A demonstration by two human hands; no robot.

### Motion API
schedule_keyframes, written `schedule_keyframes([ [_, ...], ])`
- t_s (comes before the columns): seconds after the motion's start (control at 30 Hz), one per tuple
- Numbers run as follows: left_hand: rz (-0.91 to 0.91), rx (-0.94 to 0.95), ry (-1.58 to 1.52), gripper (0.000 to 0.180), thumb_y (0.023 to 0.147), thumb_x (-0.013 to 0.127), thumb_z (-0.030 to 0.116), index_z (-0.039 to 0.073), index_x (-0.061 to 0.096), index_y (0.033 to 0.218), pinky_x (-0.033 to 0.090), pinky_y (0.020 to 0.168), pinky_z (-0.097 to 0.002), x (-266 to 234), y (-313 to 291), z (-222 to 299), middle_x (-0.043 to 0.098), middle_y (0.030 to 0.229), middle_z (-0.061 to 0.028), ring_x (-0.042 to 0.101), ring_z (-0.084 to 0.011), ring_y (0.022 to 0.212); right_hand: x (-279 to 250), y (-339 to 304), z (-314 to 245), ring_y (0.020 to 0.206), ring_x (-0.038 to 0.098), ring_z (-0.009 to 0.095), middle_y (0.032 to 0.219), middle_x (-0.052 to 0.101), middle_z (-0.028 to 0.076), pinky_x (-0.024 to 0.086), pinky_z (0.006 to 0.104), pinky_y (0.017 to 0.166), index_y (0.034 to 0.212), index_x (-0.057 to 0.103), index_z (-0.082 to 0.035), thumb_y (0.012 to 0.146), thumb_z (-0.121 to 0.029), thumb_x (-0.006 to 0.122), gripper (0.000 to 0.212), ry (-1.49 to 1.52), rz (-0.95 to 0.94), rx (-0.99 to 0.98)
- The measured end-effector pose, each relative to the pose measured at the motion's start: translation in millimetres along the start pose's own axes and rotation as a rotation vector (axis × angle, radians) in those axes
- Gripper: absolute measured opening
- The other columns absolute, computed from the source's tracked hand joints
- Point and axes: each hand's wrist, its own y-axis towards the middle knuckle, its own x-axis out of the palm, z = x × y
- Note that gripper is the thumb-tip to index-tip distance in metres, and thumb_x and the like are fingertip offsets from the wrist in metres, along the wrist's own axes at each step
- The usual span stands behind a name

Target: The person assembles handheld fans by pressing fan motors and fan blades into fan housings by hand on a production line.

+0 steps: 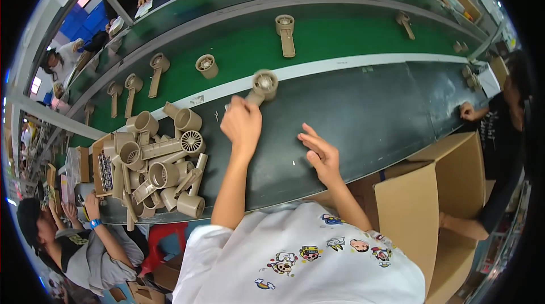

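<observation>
My left hand (pixel 242 122) is closed round the handle of a beige handheld fan housing (pixel 264 83). Its round grilled head points away from me, over the white rail at the green belt's near edge, and is slightly blurred. Over the black worktop (pixel 363 113), my right hand (pixel 321 156) is held up with its fingers apart and nothing in it. Left of my left arm lies a heap of similar beige fan housings (pixel 164 174), jumbled at many angles.
The green conveyor belt (pixel 340 34) carries several spaced fan parts, among them a fan housing (pixel 285 34) and a round head (pixel 206 66). A box of small parts (pixel 104 172) stands beyond the heap. Co-workers sit left and right; an open cardboard carton (pixel 406 204) is at my right.
</observation>
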Motion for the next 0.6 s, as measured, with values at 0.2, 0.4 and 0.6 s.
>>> schedule_keyframes([
  [0.2,0.271,-0.134,-0.189,0.035,0.08,0.059,0.008,-0.007,0.046,0.11,0.045,0.082,-0.0489,94.5,111.4,-1.1,0.047,0.114,-0.0294,0.053,-0.0438,0.098,6.6,1.2,-0.9,0.114,0.059,0.029,0.138,0.047,0.023,0.047,0.0366,0.095,0.121,0.059,0.002,0.085,-0.01,0.061,0.038,-0.006,0.016,-0.056],
  [0.4,0.451,-0.043,-0.095,0.06,0.072,0.066,0.007,-0.006,0.039,0.124,0.029,0.098,-0.0527,94.8,129.9,4.8,0.027,0.134,-0.0278,0.031,-0.0434,0.119,-0.5,3.6,2.2,0.111,0.061,0.026,0.139,0.046,0.022,0.048,0.0334,0.093,0.123,0.057,0.004,0.089,-0.012,0.058,0.038,-0.099,0.028,-0.058],
  [0.6,0.006,-0.384,0.249,0.05,0.074,0.065,0.016,0.017,0.054,0.123,0.036,0.095,-0.0541,41.5,172.7,-51.6,0.036,0.136,-0.0304,0.046,-0.0467,0.115,4.6,1.9,-2.9,0.1,0.066,0.025,0.133,0.051,0.024,0.053,0.0333,0.086,0.117,0.061,0.002,0.084,-0.005,0.061,0.034,-0.168,0.054,-0.115],
])
